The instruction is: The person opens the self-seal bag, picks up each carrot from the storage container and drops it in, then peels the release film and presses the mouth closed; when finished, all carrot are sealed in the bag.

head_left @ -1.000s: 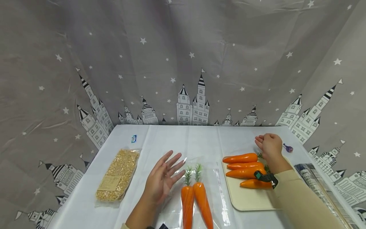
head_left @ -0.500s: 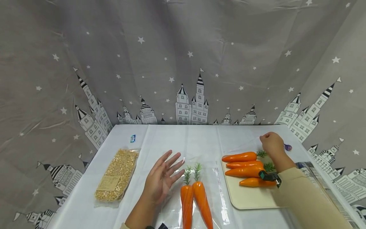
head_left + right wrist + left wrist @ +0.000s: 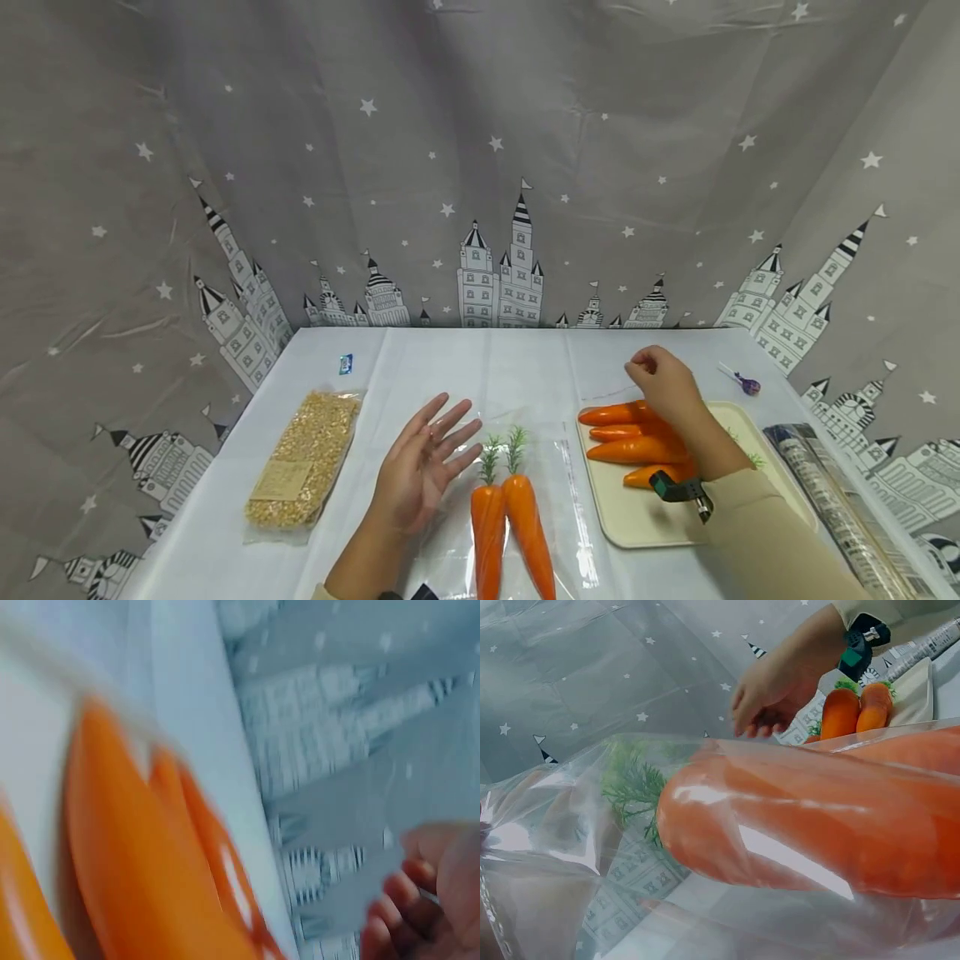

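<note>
My left hand (image 3: 420,475) is palm up with its fingers straight and spread at the left edge of a clear plastic bag (image 3: 573,508). Two carrots with green tops, one carrot (image 3: 489,533) beside the other carrot (image 3: 531,533), lie in or under that film. In the left wrist view, film stretches across a carrot (image 3: 802,825) and over the fingers. Over the back of the cream tray (image 3: 626,529), my right hand (image 3: 667,387) pinches thin clear film (image 3: 609,394), probably another bag's edge. Several carrots (image 3: 637,451) lie on the tray, partly hidden by the right forearm.
A packet of yellow kernels (image 3: 307,458) lies at the left, with a small blue sachet (image 3: 346,364) behind it. A lollipop (image 3: 746,383) lies behind the tray, and rolled printed plastic (image 3: 840,508) lies along the table's right side.
My right hand has closed its fingertips on the film beyond the tray and moved left over the carrots, uncovering the lollipop. The left hand stays in place.
</note>
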